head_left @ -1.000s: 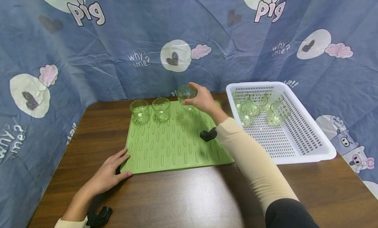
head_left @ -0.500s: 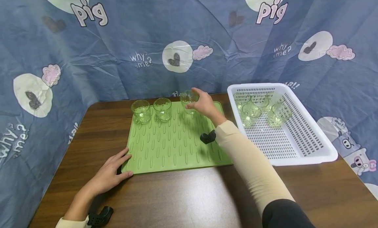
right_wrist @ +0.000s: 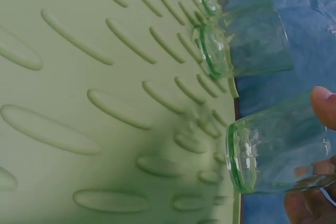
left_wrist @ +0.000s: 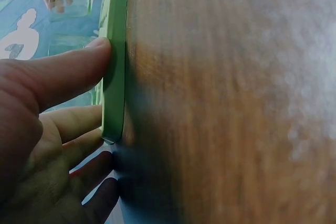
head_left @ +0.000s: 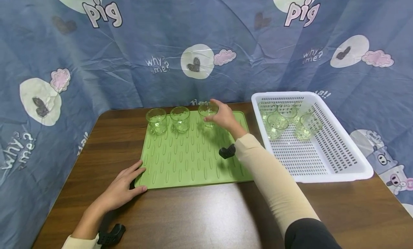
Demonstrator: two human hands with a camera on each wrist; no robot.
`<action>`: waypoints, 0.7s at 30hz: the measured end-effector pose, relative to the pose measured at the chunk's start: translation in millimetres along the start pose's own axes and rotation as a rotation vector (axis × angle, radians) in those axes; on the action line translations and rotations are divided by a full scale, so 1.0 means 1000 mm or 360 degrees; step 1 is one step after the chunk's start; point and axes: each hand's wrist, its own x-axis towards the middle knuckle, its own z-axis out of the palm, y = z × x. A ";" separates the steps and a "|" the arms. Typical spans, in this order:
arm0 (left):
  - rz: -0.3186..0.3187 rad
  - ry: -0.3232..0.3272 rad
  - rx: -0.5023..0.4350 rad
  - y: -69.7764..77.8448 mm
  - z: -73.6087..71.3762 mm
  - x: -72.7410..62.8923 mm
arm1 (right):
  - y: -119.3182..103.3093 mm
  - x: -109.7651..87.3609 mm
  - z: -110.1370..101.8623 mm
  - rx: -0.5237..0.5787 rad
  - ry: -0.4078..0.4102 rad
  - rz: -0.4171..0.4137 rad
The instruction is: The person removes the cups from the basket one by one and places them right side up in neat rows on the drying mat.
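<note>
Near the back edge of the green ridged mat [head_left: 180, 163], my right hand [head_left: 222, 116] grips a clear greenish drinking glass [head_left: 205, 111] between thumb and fingers. The glass stands upright, its base [right_wrist: 241, 161] close to the mat; whether it touches I cannot tell. To its left, two like glasses, a middle one [head_left: 180, 120] and a left one [head_left: 157, 121], stand upright in a row on the mat. My left hand [head_left: 120, 190] rests at the mat's front left corner, fingers spread, the thumb [left_wrist: 79, 69] against the mat's edge in the left wrist view.
A white perforated plastic basket [head_left: 342, 177] stands right of the mat, with several similar glasses [head_left: 276, 126] in its back left part. Everything is on a dark wooden table [head_left: 193, 216]. A blue printed cloth [head_left: 129, 80] hangs behind the table.
My right hand has lowered the glass toward the back of the mat, in line with the other two. My left hand stays at the mat's corner. The head view has shifted slightly.
</note>
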 end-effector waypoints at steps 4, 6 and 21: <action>0.0000 0.0004 0.0002 0.001 0.000 0.001 | 0.001 0.001 0.003 -0.0007 0.0005 -0.0002; 0.0000 0.0008 0.0002 0.001 -0.001 0.001 | 0.001 0.001 0.005 0.0005 0.0007 -0.0004; -0.0003 0.0017 -0.0004 0.002 -0.001 -0.001 | 0.008 0.001 0.012 0.0098 -0.0015 -0.0030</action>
